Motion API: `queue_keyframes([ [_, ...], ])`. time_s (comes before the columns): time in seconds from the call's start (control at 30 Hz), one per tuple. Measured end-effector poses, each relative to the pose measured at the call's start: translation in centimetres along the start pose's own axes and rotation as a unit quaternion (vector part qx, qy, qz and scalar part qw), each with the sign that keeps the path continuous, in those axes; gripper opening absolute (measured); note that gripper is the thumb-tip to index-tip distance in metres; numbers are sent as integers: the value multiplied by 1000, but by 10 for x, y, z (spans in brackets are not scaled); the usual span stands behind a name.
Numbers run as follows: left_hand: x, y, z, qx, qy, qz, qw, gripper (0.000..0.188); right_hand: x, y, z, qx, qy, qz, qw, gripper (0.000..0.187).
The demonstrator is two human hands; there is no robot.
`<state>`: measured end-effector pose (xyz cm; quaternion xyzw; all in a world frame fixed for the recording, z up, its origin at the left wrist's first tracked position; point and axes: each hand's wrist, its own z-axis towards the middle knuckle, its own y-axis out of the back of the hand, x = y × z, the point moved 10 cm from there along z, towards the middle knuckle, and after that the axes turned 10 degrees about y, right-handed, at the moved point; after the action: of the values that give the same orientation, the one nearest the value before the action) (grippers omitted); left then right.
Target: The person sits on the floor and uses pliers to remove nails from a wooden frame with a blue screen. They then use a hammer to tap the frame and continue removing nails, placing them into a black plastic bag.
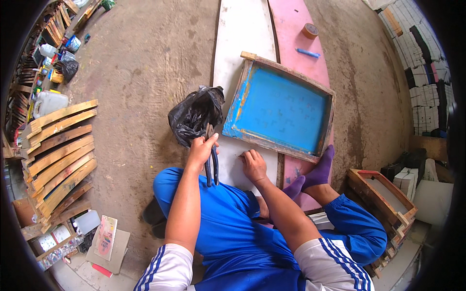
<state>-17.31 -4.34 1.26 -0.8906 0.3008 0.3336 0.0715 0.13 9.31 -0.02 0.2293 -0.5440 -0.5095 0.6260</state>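
My left hand [200,153] is closed around a pair of pliers [215,167], jaws pointing away from me and dark handles hanging back toward my knee. Just beyond that hand is a crumpled black plastic bag [194,110] with its mouth gaping. On the white board [242,29] rests my right hand [254,166], its fingers curled and pinched together. Something tiny may be at its fingertips, too small to name. Ahead of it a wooden-framed screen [286,109] with a blue face lies across the white and pink boards, apart from both hands.
A brown tape roll [309,31] and a blue marker [308,53] lie on the pink board [291,17]. Curved wooden slats [63,145] are stacked at left. More wooden frames [383,194] are piled at right, beside my purple-socked feet [319,167].
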Motion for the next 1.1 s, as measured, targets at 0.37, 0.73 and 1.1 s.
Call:
queue_keyframes([
  [0.37,28,31,-7,-64,30,-111,991,40,-17,-14,0,118,-79,10,990,12],
  [0.73,23,42,-11,-103,30,-134,985,42,-6,-19,37,36,-317,257,912,27],
  [1.1,12,55,-12,-158,37,-40,986,48,26,-79,176,39,-339,312,887,29],
])
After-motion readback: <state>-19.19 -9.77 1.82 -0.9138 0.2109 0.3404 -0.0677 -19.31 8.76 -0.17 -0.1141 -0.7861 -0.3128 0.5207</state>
